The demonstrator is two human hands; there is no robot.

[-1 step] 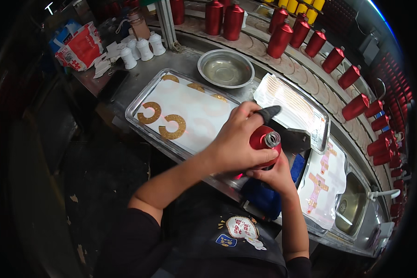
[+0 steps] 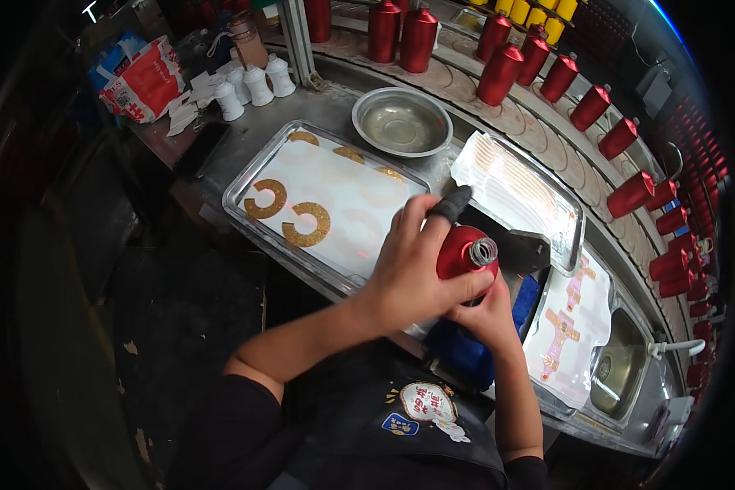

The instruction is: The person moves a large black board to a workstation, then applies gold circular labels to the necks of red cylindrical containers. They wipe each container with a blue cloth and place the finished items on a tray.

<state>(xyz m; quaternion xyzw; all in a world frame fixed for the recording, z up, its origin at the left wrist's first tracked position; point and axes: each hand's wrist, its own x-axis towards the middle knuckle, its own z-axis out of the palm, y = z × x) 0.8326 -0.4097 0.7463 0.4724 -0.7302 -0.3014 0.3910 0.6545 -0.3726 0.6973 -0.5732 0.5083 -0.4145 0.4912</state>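
A glossy red bottle (image 2: 456,255) with a bare threaded clear neck tilts toward me in front of my body. My left hand (image 2: 407,273) wraps its left side, the thumb lying across the front below the neck. A black finger cover is on one raised finger of that hand. From the lower right, my right hand (image 2: 492,320) grips the same bottle low down; some of its fingers are hidden behind it. Left of the hands, a metal tray (image 2: 241,214) holds a white sheet with gold C-shaped decals (image 2: 306,224).
A steel bowl of liquid (image 2: 402,122) stands behind the tray. Another tray (image 2: 578,233) with a shiny striped sheet lies right, near a blue cloth (image 2: 459,351), pink-gold decals (image 2: 560,339) and a sink (image 2: 616,367). Red bottles (image 2: 498,75) line a curved conveyor; white bottles (image 2: 257,86) stand back left.
The black-covered finger of my left hand has shifted left and now points more upward. The bottle stays in both hands, almost in the same place.
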